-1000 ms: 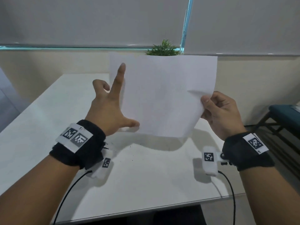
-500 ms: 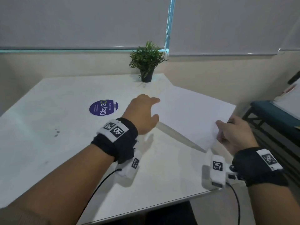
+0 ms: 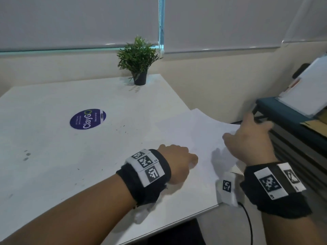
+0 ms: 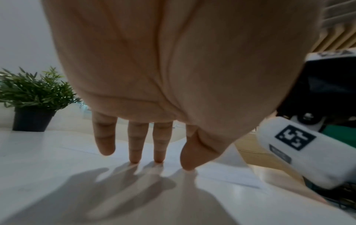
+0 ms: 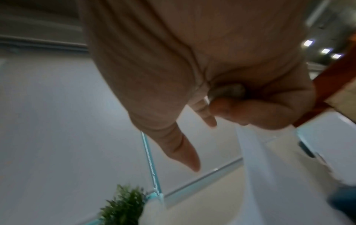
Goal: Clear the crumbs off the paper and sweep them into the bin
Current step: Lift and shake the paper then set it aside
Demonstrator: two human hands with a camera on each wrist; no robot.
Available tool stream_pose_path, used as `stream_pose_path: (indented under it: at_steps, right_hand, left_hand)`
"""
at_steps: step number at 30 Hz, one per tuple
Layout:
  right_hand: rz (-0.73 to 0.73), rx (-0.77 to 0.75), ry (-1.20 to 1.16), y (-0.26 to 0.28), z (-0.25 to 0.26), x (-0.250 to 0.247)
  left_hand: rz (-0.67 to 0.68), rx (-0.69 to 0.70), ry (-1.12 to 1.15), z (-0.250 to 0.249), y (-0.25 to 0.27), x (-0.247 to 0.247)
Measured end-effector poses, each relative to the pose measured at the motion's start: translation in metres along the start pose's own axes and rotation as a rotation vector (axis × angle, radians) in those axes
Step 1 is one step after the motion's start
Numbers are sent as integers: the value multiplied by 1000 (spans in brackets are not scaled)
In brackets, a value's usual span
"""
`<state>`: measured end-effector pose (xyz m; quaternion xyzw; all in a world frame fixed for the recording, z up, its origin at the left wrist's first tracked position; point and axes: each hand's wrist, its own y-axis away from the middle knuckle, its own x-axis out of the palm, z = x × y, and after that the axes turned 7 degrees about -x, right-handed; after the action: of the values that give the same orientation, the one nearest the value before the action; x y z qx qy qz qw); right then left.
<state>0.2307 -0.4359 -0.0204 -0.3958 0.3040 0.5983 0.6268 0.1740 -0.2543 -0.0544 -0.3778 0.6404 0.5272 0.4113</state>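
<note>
The white paper (image 3: pixel 191 131) lies flat on the white table (image 3: pixel 53 165) at its right corner, its far edge reaching past the table's rim. My left hand (image 3: pixel 178 161) rests on the paper's near left part. In the left wrist view its straight fingertips (image 4: pixel 134 159) touch the paper (image 4: pixel 221 173). My right hand (image 3: pixel 247 140) hovers blurred over the paper's right edge and holds nothing. In the right wrist view its thumb (image 5: pixel 188 158) points out and its other fingers are loosely curled. A few tiny dark crumbs (image 3: pixel 122 127) lie on the table left of the paper. No bin is in view.
A potted plant (image 3: pixel 138 59) stands at the table's far edge. A round purple sticker (image 3: pixel 88 118) and some small stains (image 3: pixel 26 156) mark the tabletop. A teal bench (image 3: pixel 283 112) with papers (image 3: pixel 307 89) on it stands to the right of the table.
The paper, held upright in front of me before, has come down flat onto the table. My right hand has let go of it. My left hand has settled onto the sheet.
</note>
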Motion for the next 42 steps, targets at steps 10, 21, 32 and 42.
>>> stream_pose_path:
  at_steps: [10,21,32,42]
  right_hand:
    - [679,-379,86,-20,24,26]
    - [583,-440,396,-69,34,25]
    - [768,-466,235,-45,68,50]
    - [688,-453,245,-48,67,50]
  left_hand:
    - [7,19,22,2,0,-12]
    - [-37,30,60,5,-2,10]
    - [56,19,63,11,1,16]
    - [59,36,84,11,3,19]
